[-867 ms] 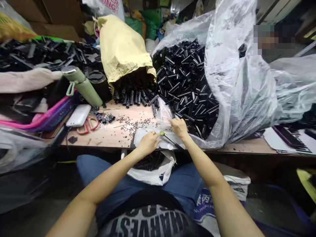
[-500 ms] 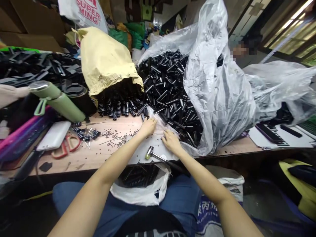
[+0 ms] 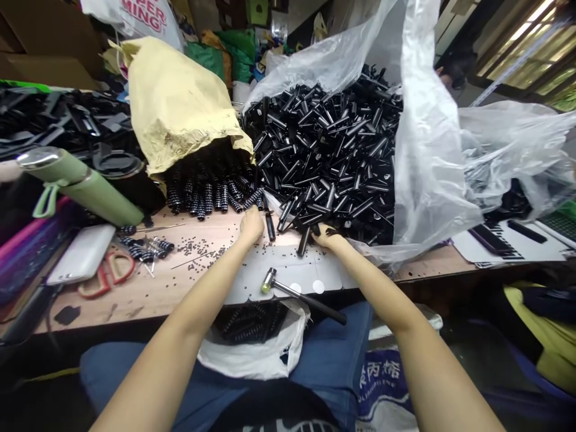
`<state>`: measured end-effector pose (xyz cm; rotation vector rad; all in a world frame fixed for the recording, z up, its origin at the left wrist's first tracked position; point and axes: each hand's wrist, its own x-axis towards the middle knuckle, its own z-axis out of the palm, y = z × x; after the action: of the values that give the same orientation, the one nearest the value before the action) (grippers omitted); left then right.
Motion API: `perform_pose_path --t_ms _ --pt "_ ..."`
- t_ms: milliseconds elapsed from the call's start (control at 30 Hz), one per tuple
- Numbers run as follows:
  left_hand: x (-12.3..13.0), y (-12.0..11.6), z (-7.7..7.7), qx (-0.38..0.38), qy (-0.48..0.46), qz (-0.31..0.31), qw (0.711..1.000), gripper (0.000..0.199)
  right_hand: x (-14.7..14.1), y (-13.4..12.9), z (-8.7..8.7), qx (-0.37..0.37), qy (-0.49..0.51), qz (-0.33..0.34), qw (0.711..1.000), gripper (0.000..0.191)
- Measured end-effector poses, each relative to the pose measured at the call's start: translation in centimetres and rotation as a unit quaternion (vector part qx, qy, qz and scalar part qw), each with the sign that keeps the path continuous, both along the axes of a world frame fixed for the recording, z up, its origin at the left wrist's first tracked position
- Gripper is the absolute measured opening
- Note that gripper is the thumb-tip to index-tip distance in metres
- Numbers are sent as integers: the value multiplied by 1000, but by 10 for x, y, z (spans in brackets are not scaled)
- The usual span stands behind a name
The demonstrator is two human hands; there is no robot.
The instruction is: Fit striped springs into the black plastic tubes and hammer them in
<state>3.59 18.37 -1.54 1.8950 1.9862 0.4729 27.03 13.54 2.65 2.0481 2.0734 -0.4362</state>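
Across the wooden bench [image 3: 153,285], most black tubes [image 3: 333,144] lay heaped far right, only a few loose ones [image 3: 270,227] nearer, while my left hand [image 3: 252,225] curled almost closed and my right hand [image 3: 328,239] reached half-bent to the heap's edge, any grip hidden.

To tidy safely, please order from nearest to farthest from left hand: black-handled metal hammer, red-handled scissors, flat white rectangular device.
From the left hand:
1. Hammer, towards the person, slightly right.
2. Scissors, left.
3. White device, beyond the scissors, farther left.
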Motion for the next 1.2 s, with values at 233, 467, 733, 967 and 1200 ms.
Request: perform_pose_path --t_ms 233,467,733,967,1200 --pt "-42 -29 11 -26 -158 -38 986 43 -47 -48 15 71 -27 35 997 29" --pt "-102 -136 44 92 -61 -67 992 17 -117 -26 -13 164 131 187 960 20" --pt "-86 -147 19 92 -207 -56 972 19 -123 -37 -1 -42 702 -63 708 20" --pt "-80 -147 36 -61 -465 -43 882 32 -126 -61 23 -223 725 -143 637 28" --pt "-91 -158 40 -99 -608 85 783 44 -99 -156 -13 -28 373 71 925 19"
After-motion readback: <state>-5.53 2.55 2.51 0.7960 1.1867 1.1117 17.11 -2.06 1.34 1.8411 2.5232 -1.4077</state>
